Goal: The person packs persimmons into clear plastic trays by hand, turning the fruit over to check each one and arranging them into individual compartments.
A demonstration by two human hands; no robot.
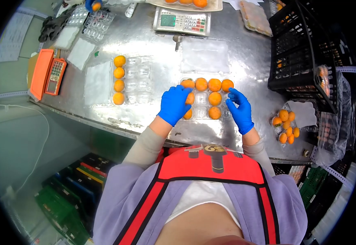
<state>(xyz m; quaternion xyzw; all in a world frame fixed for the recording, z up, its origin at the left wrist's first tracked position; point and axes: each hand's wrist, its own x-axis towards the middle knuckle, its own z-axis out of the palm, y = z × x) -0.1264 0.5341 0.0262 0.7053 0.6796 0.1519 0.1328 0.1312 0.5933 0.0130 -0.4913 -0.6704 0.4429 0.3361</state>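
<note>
A clear plastic tray [201, 112] with several orange fruits lies in front of me, its lid [205, 55] folded back behind it. My left hand [174, 105], in a blue glove, reaches over the tray's left side, its fingertips at the fruits of the left column; what it grips, if anything, is hidden. My right hand [240, 109], also gloved in blue, is at the tray's right edge, just below the back right fruit [227, 85]. Its fingers are apart, with nothing between them. Some cups in the middle and right columns hold no fruit.
Another tray [139, 79] with one column of fruits is to the left. A scale [181, 21] stands behind, an orange calculator-like device [55, 76] far left. Loose fruits [284, 115] and a black crate [294, 57] are right. Another person's gloved hand [91, 5] shows top left.
</note>
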